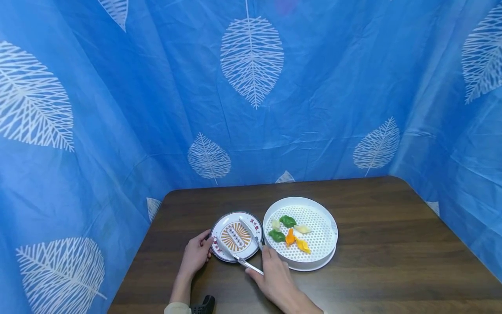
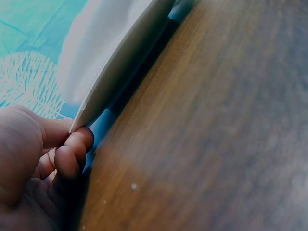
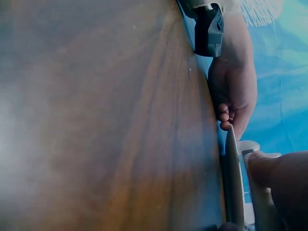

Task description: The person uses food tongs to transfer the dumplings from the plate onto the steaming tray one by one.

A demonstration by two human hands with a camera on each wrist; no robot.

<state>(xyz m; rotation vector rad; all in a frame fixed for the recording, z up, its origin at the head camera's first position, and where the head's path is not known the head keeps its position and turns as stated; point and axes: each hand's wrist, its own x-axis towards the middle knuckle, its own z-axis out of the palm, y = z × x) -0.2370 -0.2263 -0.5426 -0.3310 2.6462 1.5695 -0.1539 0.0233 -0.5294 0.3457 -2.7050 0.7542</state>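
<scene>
A white plate [image 1: 242, 215] with an orange ray pattern and red lettering lies on the left of the table's middle. My left hand [image 1: 197, 253] pinches its left rim, thumb above and curled fingers beneath, as the left wrist view shows of the plate's edge [image 2: 91, 103]. Metal tongs [image 1: 251, 267] are in my right hand [image 1: 276, 275], which grips them from the near right side. Their two arms are spread over the plate, with nothing between the tips. In the right wrist view, my right thumb [image 3: 264, 166] lies along the tongs.
Right of the plate stands a round white steamer basket [image 1: 325, 237] with a perforated floor. Several dumpling-shaped pieces lie in it, among them a green dumpling [image 1: 288, 221], an orange one [image 1: 290, 237] and a yellow one [image 1: 302, 245]. A blue leaf-print curtain [image 1: 306, 131] surrounds the wooden table [image 1: 392, 253].
</scene>
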